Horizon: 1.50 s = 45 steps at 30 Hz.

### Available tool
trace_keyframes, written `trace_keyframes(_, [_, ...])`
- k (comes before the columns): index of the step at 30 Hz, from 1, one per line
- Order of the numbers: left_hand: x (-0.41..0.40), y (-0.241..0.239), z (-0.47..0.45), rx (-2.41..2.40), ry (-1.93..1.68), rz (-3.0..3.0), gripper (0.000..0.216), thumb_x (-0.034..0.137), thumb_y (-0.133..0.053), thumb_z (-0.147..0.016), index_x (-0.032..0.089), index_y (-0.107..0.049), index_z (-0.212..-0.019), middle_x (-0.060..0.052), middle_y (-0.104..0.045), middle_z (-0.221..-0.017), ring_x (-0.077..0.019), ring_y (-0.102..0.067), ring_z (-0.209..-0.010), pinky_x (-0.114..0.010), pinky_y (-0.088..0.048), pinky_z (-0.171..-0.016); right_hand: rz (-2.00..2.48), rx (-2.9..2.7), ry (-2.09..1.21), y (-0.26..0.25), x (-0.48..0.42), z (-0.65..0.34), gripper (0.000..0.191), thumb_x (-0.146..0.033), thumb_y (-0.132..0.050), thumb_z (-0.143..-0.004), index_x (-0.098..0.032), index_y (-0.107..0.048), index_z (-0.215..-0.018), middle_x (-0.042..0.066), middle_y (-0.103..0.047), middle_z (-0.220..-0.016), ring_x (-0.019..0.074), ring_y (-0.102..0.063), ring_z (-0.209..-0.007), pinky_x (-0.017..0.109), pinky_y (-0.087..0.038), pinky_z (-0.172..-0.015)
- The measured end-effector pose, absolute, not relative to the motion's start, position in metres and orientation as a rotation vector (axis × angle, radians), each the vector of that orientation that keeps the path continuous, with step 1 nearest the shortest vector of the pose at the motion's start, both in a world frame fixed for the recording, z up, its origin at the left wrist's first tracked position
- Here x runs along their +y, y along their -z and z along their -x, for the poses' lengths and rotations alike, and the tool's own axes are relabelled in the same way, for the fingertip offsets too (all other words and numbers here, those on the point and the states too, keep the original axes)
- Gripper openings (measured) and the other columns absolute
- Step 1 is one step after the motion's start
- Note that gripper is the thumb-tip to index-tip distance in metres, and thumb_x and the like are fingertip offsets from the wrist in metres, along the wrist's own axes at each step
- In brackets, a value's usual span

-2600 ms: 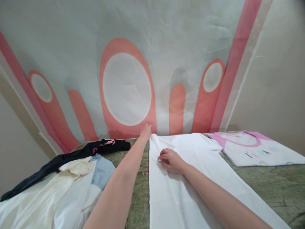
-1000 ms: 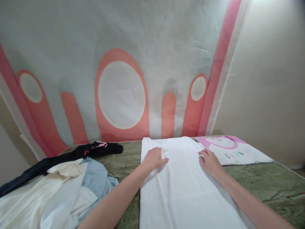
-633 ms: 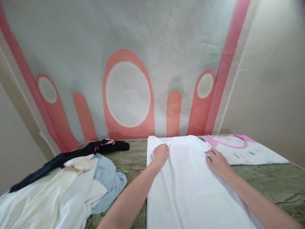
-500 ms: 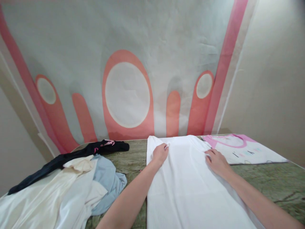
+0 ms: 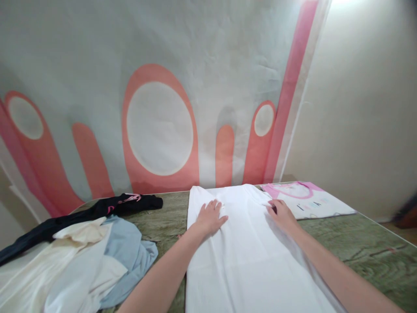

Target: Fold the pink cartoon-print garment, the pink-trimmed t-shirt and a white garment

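Observation:
A white garment (image 5: 250,274) lies lengthwise before me with soft creases along it; its exact kind cannot be made out. My left hand (image 5: 209,218) rests on its upper left part, palm down, the fingers spread. At the upper right edge, my right hand (image 5: 282,214) pinches the fabric between thumb and fingers. Just beyond the right hand, partly beneath the garment's far right edge, is a folded white shirt (image 5: 321,208) with a pink collar and printed letters.
On the left of the wood-patterned table (image 5: 368,243) lies a loose heap of cream clothes (image 5: 35,269) and a light blue garment (image 5: 125,243). Behind them stretches a black garment (image 5: 97,209) with pink print. A wall with pink shapes (image 5: 159,182) stands right behind the table.
My left hand has released its pinch and spread flat on the white garment. My right hand still pinches the edge. The view has turned slightly right.

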<state>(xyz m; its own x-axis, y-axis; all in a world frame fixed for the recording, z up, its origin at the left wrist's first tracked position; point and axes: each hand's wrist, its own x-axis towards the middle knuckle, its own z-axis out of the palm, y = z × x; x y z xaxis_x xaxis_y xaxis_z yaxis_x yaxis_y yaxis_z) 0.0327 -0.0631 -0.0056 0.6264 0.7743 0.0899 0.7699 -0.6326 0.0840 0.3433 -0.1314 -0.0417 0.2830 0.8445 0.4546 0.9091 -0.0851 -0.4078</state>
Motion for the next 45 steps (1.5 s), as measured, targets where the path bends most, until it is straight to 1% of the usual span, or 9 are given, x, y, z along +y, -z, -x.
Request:
trace_keyframes(7, [-0.062,0.01,-0.035,1.375,-0.199,-2.834,0.064,0.057,-0.026,-0.087,0.017,-0.028,-0.137,-0.011,-0.023,-0.145,-0.0259,-0.02,-0.133,-0.045,-0.015,-0.105,2.056,-1.453,0.114,0.017,-0.105,-0.376,0.03,-0.024,-0.043,-0.081,-0.01,-0.059,-0.102,0.013,-0.063,-0.102,0.0192,-0.059,-0.089,0.027,-0.042,-0.078])
trace_keyframes(12, [-0.064,0.01,-0.034,1.367,-0.207,-2.839,0.064,0.056,-0.026,-0.088,0.015,-0.029,-0.137,-0.013,-0.023,-0.145,-0.0262,-0.02,-0.132,-0.045,-0.015,-0.105,2.168,-1.411,-0.004,0.006,-0.076,-0.387,0.018,-0.027,-0.053,-0.074,-0.015,-0.067,-0.076,0.01,-0.069,-0.077,0.0203,-0.062,-0.076,0.026,-0.04,-0.064])
trace_keyframes(15, [-0.064,0.009,-0.034,1.367,-0.217,-2.84,0.064,0.056,-0.027,-0.088,0.016,-0.029,-0.137,-0.013,-0.024,-0.144,-0.0266,-0.021,-0.132,-0.046,-0.015,-0.105,2.187,-1.406,-0.101,0.009,-0.066,-0.383,0.013,-0.029,-0.061,-0.066,-0.017,-0.065,-0.062,0.004,-0.066,-0.06,0.018,-0.06,-0.063,0.024,-0.038,-0.056])
trace_keyframes(18, [-0.064,0.01,-0.033,1.367,-0.224,-2.834,0.064,0.056,-0.026,-0.088,0.016,-0.03,-0.137,-0.013,-0.024,-0.144,-0.0275,-0.021,-0.132,-0.046,-0.016,-0.105,2.178,-1.374,-0.152,0.008,-0.061,-0.381,0.015,-0.029,-0.063,-0.065,-0.016,-0.062,-0.057,0.002,-0.061,-0.052,0.016,-0.057,-0.056,0.023,-0.036,-0.051])
trace_keyframes(24, [-0.064,0.011,-0.033,1.352,-0.246,-2.827,0.063,0.055,-0.027,-0.088,0.015,-0.03,-0.137,-0.013,-0.025,-0.144,-0.027,-0.021,-0.132,-0.046,-0.016,-0.105,2.081,-1.287,-0.151,-0.02,-0.05,-0.382,0.03,-0.036,-0.047,-0.08,-0.01,-0.062,-0.076,0.004,-0.061,-0.061,0.0124,-0.051,-0.051,0.022,-0.034,-0.046])
trace_keyframes(32, [-0.065,0.011,-0.034,1.364,-0.246,-2.811,0.063,0.055,-0.027,-0.087,0.017,-0.03,-0.137,-0.011,-0.025,-0.144,-0.0257,-0.019,-0.133,-0.046,-0.015,-0.106,1.868,-1.428,-0.06,-0.062,-0.016,-0.328,0.022,-0.026,-0.05,-0.076,-0.012,-0.063,-0.085,0.006,-0.065,-0.077,0.0147,-0.055,-0.069,0.022,-0.039,-0.058])
trace_keyframes(36, [-0.063,0.013,-0.034,1.359,-0.252,-2.809,0.064,0.056,-0.027,-0.087,0.016,-0.03,-0.137,-0.012,-0.024,-0.145,-0.0266,-0.019,-0.133,-0.046,-0.015,-0.106,1.784,-1.568,-0.136,-0.058,-0.004,-0.262,0.024,-0.022,-0.046,-0.078,-0.013,-0.064,-0.091,0.007,-0.067,-0.083,0.0153,-0.058,-0.073,0.022,-0.041,-0.063])
trace_keyframes(39, [-0.064,0.009,-0.034,1.359,-0.237,-2.811,0.064,0.055,-0.027,-0.088,0.014,-0.031,-0.136,-0.014,-0.025,-0.144,-0.0275,-0.02,-0.132,-0.046,-0.015,-0.106,1.752,-1.697,-0.24,-0.043,-0.004,-0.21,0.023,-0.02,-0.052,-0.075,-0.016,-0.065,-0.094,0.006,-0.069,-0.079,0.0169,-0.06,-0.072,0.024,-0.043,-0.065])
trace_keyframes(45, [-0.068,0.001,-0.034,1.355,-0.207,-2.83,0.059,0.052,-0.032,-0.088,0.016,-0.036,-0.133,-0.013,-0.032,-0.141,-0.0283,-0.026,-0.129,-0.046,-0.016,-0.105,1.663,-1.881,-0.395,-0.023,-0.02,-0.169,0.034,-0.014,-0.056,-0.071,-0.015,-0.062,-0.105,0.01,-0.066,-0.104,0.0214,-0.061,-0.092,0.029,-0.044,-0.081])
